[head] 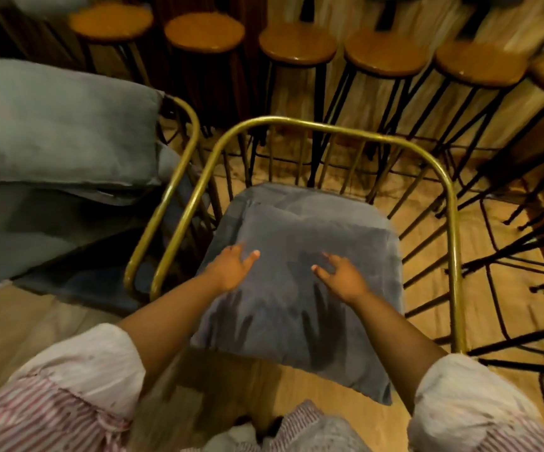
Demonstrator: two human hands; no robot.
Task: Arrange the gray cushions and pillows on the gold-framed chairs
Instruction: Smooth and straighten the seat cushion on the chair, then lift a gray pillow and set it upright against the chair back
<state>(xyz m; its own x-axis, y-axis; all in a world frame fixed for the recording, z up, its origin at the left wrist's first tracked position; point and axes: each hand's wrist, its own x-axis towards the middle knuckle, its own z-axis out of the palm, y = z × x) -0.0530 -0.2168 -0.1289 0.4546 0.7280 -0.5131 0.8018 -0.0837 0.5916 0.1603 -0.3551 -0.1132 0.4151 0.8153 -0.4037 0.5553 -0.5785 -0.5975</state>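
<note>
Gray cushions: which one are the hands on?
The darker gray cushion on the middle gold chair, under the left hand and right hand; the lighter pillows lie stacked, untouched, leftward.

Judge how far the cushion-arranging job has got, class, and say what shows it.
Done: a gray pillow lies stacked on the left chair. In hand: the left hand and right hand, both open, spread over the seat cushion on the middle chair. Left: its front edge overhangs, and no back pillow shows there.
</note>
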